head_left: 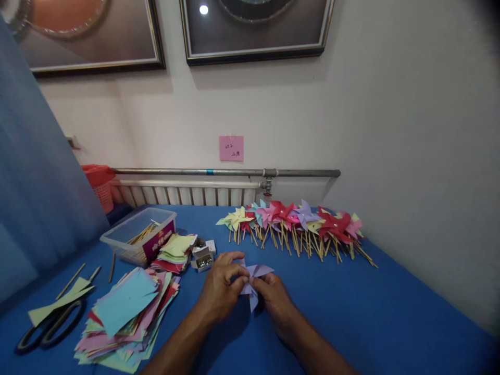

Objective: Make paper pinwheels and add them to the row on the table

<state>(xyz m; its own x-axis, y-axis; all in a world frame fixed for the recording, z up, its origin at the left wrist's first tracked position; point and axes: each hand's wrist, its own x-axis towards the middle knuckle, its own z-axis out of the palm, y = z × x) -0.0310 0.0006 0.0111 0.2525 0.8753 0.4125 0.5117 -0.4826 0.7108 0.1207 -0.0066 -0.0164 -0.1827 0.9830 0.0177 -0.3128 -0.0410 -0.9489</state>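
A purple paper pinwheel (260,270) is held between my two hands above the blue table. My left hand (223,284) grips its left side and centre with thumb and fingers. My right hand (272,296) pinches it near the centre from the right, fingers closed. One blade points right and another hangs down; the rest is partly covered by my left fingers. Whether a pin is at its centre cannot be seen. Just left of my left hand stands a small open box of shiny metal pins (203,261).
Finished pinwheels on sticks (289,216) lie along the back right. To the left are a plastic tub of sticks (117,240), small paper squares (177,247), a larger paper stack (125,302), and scissors (64,323) under paper scraps. A radiator pipe (175,172) runs behind.
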